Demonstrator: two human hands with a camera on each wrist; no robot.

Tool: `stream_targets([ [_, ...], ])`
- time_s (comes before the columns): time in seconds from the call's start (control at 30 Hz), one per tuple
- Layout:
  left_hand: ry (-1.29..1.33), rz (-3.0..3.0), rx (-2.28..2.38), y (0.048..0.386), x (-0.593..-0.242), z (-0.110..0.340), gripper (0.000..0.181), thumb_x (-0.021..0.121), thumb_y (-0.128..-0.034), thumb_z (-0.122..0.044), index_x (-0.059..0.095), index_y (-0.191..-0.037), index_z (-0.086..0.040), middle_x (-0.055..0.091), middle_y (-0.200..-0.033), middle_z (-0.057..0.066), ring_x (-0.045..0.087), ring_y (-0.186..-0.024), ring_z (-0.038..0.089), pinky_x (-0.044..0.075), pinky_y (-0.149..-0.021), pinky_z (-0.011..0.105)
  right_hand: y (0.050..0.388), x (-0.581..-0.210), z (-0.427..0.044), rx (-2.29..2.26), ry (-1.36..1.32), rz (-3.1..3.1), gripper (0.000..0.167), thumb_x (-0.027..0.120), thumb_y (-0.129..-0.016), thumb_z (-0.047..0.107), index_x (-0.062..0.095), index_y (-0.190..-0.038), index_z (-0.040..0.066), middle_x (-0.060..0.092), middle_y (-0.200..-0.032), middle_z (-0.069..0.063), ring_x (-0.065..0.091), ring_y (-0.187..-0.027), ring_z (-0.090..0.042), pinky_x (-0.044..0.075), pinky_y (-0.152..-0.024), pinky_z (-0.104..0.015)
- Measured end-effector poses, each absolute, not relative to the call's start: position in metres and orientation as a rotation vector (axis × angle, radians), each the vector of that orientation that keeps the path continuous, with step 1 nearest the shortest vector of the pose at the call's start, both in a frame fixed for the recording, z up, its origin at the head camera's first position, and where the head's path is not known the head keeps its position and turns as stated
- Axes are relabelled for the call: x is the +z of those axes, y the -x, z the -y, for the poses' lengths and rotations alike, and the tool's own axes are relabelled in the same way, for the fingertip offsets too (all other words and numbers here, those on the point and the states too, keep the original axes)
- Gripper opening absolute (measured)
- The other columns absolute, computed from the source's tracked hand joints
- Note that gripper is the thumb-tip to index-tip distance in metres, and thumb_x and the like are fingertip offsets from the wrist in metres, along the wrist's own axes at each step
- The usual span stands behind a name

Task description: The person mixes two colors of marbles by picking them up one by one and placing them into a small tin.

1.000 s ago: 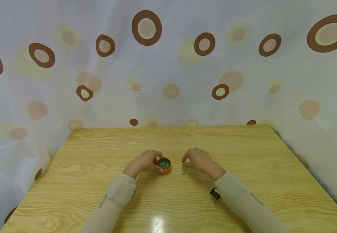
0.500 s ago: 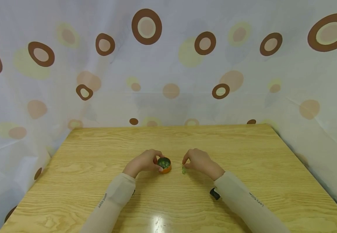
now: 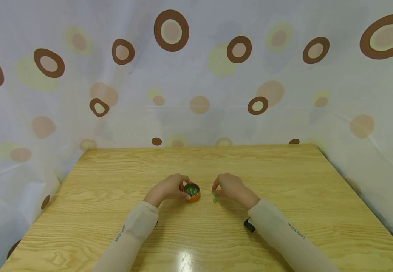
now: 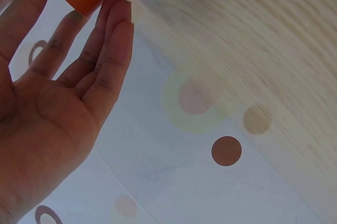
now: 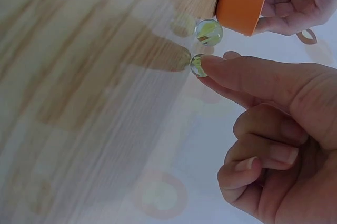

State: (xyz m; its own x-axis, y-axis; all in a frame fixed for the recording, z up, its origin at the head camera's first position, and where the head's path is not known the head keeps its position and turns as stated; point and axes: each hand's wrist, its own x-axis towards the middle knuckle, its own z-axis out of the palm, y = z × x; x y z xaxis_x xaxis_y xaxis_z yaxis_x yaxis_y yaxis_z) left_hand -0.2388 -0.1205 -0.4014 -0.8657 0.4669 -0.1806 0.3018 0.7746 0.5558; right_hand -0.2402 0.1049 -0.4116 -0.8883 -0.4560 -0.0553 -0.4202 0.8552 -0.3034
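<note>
My left hand (image 3: 171, 188) grips a small round orange container (image 3: 194, 198) between thumb and fingers, its side also visible in the left wrist view. Dark inside, the container holds several greenish glass marbles (image 3: 191, 190). To its right, my right hand (image 3: 231, 187) pinches a clear marble (image 5: 197, 66) with a green swirl between thumb and index finger, low at the tabletop. The other fingers of that hand are curled in. A second clear marble (image 5: 209, 32) with a yellow-green swirl lies on the table close beside the pinched one, towards the container.
The wooden table (image 3: 196, 162) has a glossy top that reflects the marbles and fingers. A pale curtain (image 3: 196, 75) with brown, peach and yellow circles hangs behind it and along both sides.
My right hand has shifted very slightly left, with its fingertips at the marbles. My left hand and the container have hardly moved.
</note>
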Motion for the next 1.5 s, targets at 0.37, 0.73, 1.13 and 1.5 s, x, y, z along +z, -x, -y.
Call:
stream_targets([
  [0.37,-0.588,-2.648,0.773,0.239,-0.401,0.119,0.044,0.077,-0.0827,-0.015,0.062,-0.122,-0.004,0.056,-0.082,0.005,0.051,-0.074,0.018,0.045,-0.069,0.033,0.241,-0.410,-0.105,-0.402,0.634,-2.895,0.007,0.076,-0.083,0.013,0.077,-0.090,0.013,0.068,-0.108,-0.011,0.063,-0.098,-0.032,0.054,-0.066,-0.040],
  [0.73,-0.593,-2.647,0.783,0.239,-0.400,0.118,0.044,0.078,-0.0820,-0.015,0.062,-0.121,-0.004,0.056,-0.081,0.005,0.052,-0.073,0.018,0.045,-0.068,0.032,0.240,-0.407,-0.105,-0.467,0.701,-2.928,0.010,0.074,-0.085,0.011,0.077,-0.094,0.011,0.069,-0.109,-0.011,0.066,-0.090,-0.028,0.053,-0.064,-0.038],
  [1.13,-0.577,-2.658,0.778,0.240,-0.400,0.119,0.043,0.078,-0.0817,-0.014,0.063,-0.121,-0.004,0.057,-0.084,0.005,0.052,-0.076,0.018,0.046,-0.071,0.034,0.241,-0.400,-0.095,-0.523,0.768,-2.975,0.016,0.074,-0.086,0.018,0.076,-0.101,0.011,0.070,-0.106,-0.008,0.067,-0.084,-0.023,0.053,-0.062,-0.036],
  [1.5,-0.596,-2.638,0.777,0.242,-0.401,0.121,0.043,0.078,-0.0818,-0.015,0.062,-0.120,-0.003,0.057,-0.084,0.005,0.054,-0.075,0.018,0.048,-0.070,0.033,0.238,-0.395,-0.079,-0.551,0.816,-2.974,0.017,0.073,-0.087,0.021,0.076,-0.101,0.012,0.071,-0.103,-0.008,0.066,-0.076,-0.021,0.052,-0.057,-0.033],
])
